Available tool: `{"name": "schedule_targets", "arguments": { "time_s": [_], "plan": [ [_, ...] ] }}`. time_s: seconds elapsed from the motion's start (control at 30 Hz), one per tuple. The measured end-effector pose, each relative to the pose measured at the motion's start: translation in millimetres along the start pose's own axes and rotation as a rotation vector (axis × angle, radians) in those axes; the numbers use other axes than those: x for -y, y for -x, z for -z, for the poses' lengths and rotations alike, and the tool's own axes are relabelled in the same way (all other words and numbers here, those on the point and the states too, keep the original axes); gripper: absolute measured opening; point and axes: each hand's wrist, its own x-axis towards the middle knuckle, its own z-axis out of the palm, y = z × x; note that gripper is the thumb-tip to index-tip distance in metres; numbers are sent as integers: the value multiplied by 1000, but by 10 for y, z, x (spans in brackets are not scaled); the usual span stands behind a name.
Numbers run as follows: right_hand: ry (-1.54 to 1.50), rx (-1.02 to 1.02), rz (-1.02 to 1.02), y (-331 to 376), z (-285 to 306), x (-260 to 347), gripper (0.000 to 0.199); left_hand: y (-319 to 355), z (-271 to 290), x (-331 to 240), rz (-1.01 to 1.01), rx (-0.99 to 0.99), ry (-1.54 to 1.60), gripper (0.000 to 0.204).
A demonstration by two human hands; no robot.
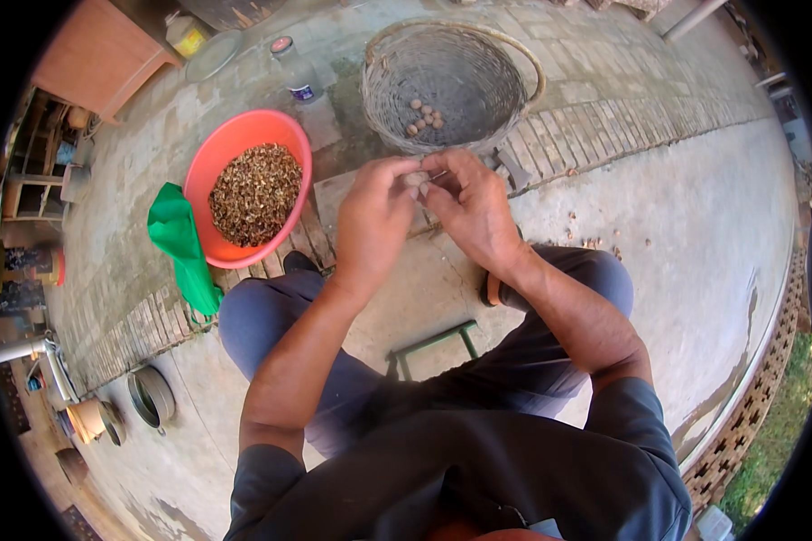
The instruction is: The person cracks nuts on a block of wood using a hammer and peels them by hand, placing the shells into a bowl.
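My left hand (pixel 375 215) and my right hand (pixel 475 209) meet in front of me, fingertips closed around a small, round, tan walnut (pixel 415 178). Fingers hide part of it, so I cannot tell whether its shell is cracked. Just beyond stands a grey wicker basket (pixel 505 77) with a hoop handle; several whole walnuts (pixel 424 117) lie in its bottom. To the left, a red plastic basin (pixel 198 160) holds a heap of brown shelled walnut pieces (pixel 255 194). A grey, block-like metal piece (pixel 514 169) shows beside my right hand, partly hidden.
A green bag (pixel 180 243) hangs against the basin. Behind it stands a clear jar (pixel 294 68) with a reddish lid. Shell bits (pixel 592 242) litter the concrete at right. Between my legs is a green metal frame (pixel 435 345). A round metal pan (pixel 152 397) sits at lower left.
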Motion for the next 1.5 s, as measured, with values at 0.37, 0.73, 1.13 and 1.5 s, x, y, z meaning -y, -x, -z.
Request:
{"name": "schedule_targets", "arguments": {
  "time_s": [0.37,0.73,1.13,1.5],
  "plan": [
    [-27,7,-73,0,21,52,22,3,-8,-35,-61,2,-79,31],
    [-48,-8,-77,8,-11,-10,19,15,-14,-50,-49,7,-74,29],
    [-162,-48,-125,16,-50,-65,18,13,-48,-51,-77,-2,-102,31],
    [-447,-77,-279,8,-64,-43,18,26,-56,-68,-89,4,-115,30]
  ]
}}
